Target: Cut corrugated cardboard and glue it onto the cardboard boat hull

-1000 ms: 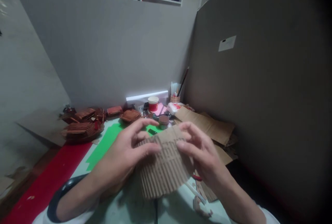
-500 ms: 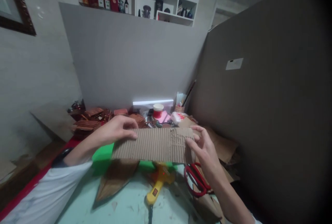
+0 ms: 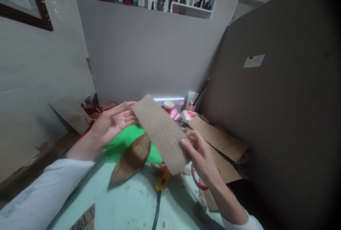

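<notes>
A rectangular strip of corrugated cardboard (image 3: 161,132), its ridges bare, is held slanting above the table, upper end to the left. My right hand (image 3: 198,150) pinches its lower right edge between thumb and fingers. Beside the upper left end lies my left hand (image 3: 117,120), open with fingers stretched out; whether the fingertips touch the strip I cannot tell. Below are a pointed, leaf-shaped brown cardboard piece (image 3: 131,157) and a bright green sheet (image 3: 125,139). A yellow glue gun (image 3: 163,181) is partly hidden under the strip.
Red-handled scissors (image 3: 196,178) lie partly behind my right wrist. Cardboard sheets (image 3: 221,137) are piled on the right. Farther back stand a red and white tub (image 3: 168,107) and a pen holder (image 3: 190,107). A printed cardboard scrap (image 3: 85,220) lies at the near left. Grey panels (image 3: 149,52) enclose the table.
The cardboard strip has turned from level to slanting, its left end raised. My left hand has gone from gripping it to open fingers, while my right keeps hold. The view has shifted left.
</notes>
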Demonstrator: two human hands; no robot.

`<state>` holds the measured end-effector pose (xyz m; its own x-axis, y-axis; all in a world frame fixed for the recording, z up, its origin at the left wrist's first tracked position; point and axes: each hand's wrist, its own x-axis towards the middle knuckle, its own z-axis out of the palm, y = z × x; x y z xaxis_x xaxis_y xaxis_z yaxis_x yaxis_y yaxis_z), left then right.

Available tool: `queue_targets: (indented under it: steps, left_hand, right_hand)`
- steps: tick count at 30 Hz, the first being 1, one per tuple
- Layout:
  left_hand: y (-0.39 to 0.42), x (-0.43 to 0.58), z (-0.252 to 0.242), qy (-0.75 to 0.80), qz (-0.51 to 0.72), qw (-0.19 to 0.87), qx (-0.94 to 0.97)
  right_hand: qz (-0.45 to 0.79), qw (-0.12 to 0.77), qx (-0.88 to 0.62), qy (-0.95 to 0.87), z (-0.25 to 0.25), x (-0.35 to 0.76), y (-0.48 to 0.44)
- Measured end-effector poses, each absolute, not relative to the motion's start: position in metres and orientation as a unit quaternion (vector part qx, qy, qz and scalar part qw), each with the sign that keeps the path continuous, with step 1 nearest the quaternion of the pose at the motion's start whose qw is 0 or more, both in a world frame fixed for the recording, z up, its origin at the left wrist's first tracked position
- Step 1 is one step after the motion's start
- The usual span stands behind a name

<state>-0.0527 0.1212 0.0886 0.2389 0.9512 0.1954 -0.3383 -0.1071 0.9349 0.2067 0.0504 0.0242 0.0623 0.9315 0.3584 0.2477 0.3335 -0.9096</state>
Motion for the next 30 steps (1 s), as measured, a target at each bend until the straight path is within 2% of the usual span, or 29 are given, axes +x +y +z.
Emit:
queue_targets:
  steps: [5,8,12,14,18,25,27,30]
  left_hand:
    - [0.083,-0.030,0.071,0.272,0.492,0.677,0.475]
    - [0.062,-0.010,0.060,0.293,0.445,0.683,0.500]
    - [0.060,-0.002,0.057,0.306,0.515,0.639,0.482]
    - [0.067,-0.007,0.058,0.317,0.548,0.614,0.472]
    - [0.083,-0.015,0.065,0.325,0.575,0.586,0.470]
    - [0.101,-0.012,0.076,0.310,0.585,0.586,0.467]
    - [0.104,-0.007,0.077,0.307,0.580,0.589,0.471]
    - [0.107,-0.001,0.077,0.305,0.581,0.584,0.477]
  right_hand:
    - [0.290,0.583,-0.484,-0.585,0.029,0.188,0.046]
    - [0.276,0.580,-0.473,-0.603,0.038,0.178,0.039]
    - [0.290,0.558,-0.441,-0.640,0.058,0.194,0.025]
    - [0.255,0.538,-0.469,-0.652,0.063,0.216,0.020]
    - [0.117,0.403,-0.602,-0.679,0.054,0.261,0.017]
    - [0.044,0.137,-0.703,-0.697,0.003,0.265,0.025]
    - [0.025,0.099,-0.710,-0.696,-0.011,0.257,0.029]
    - [0.000,0.093,-0.716,-0.692,-0.025,0.254,0.034]
